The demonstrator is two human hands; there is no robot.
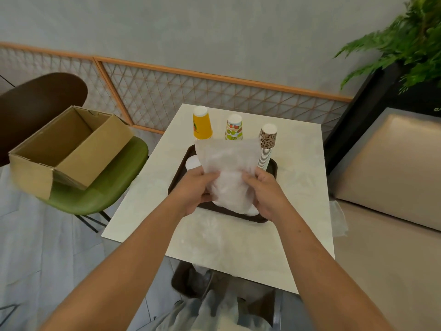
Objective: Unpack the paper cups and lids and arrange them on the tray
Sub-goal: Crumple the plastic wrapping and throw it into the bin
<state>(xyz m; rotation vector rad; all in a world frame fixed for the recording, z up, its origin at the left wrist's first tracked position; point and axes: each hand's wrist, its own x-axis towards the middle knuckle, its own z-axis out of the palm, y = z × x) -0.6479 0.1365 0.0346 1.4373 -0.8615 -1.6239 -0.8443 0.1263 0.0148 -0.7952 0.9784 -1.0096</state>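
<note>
Left hand (195, 187) and right hand (265, 189) pinch the lid bag (229, 161) above the tray (177, 180); ease lids out low, clear of cup stacks (202, 123) at 12 o'clock

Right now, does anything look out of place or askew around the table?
The cardboard box overhangs the left edge of the green chair seat and looks precarious. A loose plastic wrapper lies on the bench against the table edge. Nothing looks spilled.
</note>
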